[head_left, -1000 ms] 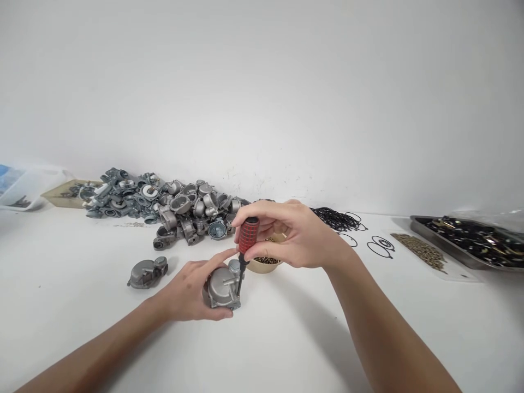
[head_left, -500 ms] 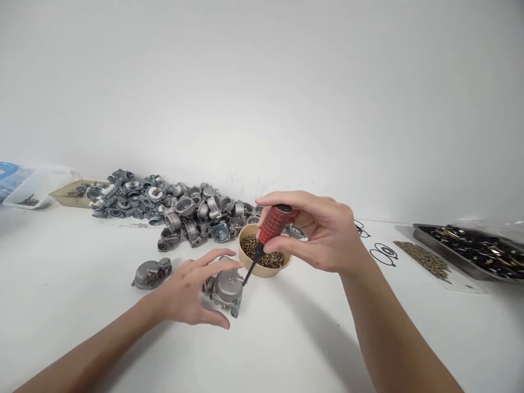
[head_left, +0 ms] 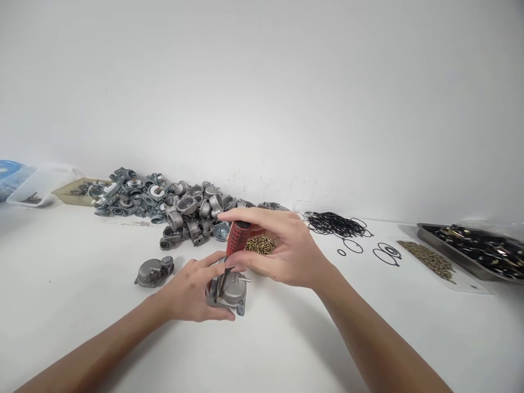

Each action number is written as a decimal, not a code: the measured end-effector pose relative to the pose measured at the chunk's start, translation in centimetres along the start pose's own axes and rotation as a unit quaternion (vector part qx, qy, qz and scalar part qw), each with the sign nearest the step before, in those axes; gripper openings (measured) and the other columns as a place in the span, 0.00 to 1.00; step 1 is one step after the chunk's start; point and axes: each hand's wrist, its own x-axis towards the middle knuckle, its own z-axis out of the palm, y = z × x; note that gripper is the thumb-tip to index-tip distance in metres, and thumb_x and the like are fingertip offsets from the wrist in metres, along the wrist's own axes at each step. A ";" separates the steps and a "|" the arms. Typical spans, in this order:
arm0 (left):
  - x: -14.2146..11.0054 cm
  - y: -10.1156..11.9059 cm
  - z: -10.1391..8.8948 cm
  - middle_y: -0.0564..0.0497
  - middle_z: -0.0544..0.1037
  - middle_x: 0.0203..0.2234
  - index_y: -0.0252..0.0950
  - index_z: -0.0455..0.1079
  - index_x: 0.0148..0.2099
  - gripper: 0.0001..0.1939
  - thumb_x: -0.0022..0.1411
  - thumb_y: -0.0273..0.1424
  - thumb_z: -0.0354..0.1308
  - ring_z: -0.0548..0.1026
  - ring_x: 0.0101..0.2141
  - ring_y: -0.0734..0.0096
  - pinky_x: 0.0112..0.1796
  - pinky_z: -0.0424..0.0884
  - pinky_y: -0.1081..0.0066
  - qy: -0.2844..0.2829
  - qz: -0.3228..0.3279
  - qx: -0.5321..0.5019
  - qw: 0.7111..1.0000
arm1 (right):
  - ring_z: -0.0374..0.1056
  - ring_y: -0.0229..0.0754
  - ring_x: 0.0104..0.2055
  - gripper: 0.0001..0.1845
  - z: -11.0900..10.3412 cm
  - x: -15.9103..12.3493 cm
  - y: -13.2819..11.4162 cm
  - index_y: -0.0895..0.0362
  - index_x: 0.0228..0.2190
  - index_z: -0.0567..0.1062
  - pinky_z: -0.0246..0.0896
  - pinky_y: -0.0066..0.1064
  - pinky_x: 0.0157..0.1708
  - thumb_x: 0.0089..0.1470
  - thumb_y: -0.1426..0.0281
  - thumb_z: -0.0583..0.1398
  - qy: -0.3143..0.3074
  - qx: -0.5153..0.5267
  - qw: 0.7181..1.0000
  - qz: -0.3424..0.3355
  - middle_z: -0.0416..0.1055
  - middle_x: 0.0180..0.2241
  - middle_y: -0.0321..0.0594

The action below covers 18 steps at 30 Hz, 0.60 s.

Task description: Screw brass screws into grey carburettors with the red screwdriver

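Passage runs over the tabletop [head_left: 282, 349] between the forearms [head_left: 106, 335]; heaped castings [head_left: 186, 205] block the back left.

Screwdriver handle [head_left: 237, 240]: red crossed by a black grid, its end black. Below the handle, 1 silver-grey housing [head_left: 235, 290]; left of the handle, a heap of castings [head_left: 187, 206], grey with white patches. Right of the handle, brassy gold screws [head_left: 261, 245], then black rings [head_left: 335, 224]. White bench [head_left: 278, 349].
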 end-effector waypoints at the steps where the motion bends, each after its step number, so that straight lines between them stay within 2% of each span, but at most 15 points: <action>1: 0.0 0.0 0.0 0.50 0.77 0.55 0.54 0.68 0.64 0.40 0.50 0.51 0.75 0.80 0.45 0.49 0.47 0.78 0.55 -0.002 -0.001 -0.002 1.000 | 0.78 0.37 0.34 0.23 0.0 0.0 0.1 0.54 0.54 0.78 0.80 0.29 0.35 0.57 0.73 0.70 -0.002 -0.001 1.000 0.002 0.82 0.35 0.36; 10: 0.1 -0.2 0.3 0.48 0.79 0.51 0.47 0.73 0.56 0.33 0.51 0.51 0.74 0.78 0.52 0.42 0.48 0.78 0.52 -0.007 -0.011 0.013 1.000 | 0.76 0.37 0.36 0.27 0.0 -0.1 0.1 0.53 0.59 0.76 0.80 0.29 0.37 0.58 0.74 0.69 -0.016 -0.005 1.000 -0.002 0.81 0.35 0.36; 14: 0.3 0.1 0.0 0.47 0.77 0.57 0.48 0.72 0.60 0.35 0.52 0.49 0.73 0.79 0.50 0.45 0.49 0.78 0.52 -0.009 -0.005 0.008 1.000 | 0.77 0.37 0.37 0.28 -0.1 -0.3 -0.1 0.49 0.60 0.74 0.79 0.27 0.36 0.61 0.77 0.65 -0.053 -0.017 0.998 -0.026 0.82 0.40 0.38; 16: 0.5 0.2 -0.2 0.46 0.74 0.60 0.47 0.72 0.61 0.33 0.55 0.47 0.72 0.80 0.49 0.45 0.48 0.79 0.51 -0.022 0.010 -0.007 1.000 | 0.77 0.36 0.36 0.27 0.2 -0.3 -0.2 0.47 0.60 0.74 0.77 0.27 0.37 0.62 0.78 0.63 -0.070 -0.024 0.997 -0.032 0.81 0.38 0.36; 18: 0.7 0.5 -0.5 0.45 0.74 0.61 0.45 0.70 0.63 0.33 0.57 0.45 0.71 0.80 0.50 0.44 0.49 0.78 0.50 -0.021 0.024 -0.020 0.999 | 0.76 0.36 0.35 0.23 0.7 -0.3 -0.3 0.49 0.56 0.76 0.76 0.29 0.39 0.62 0.77 0.65 -0.059 -0.026 0.996 -0.054 0.80 0.35 0.35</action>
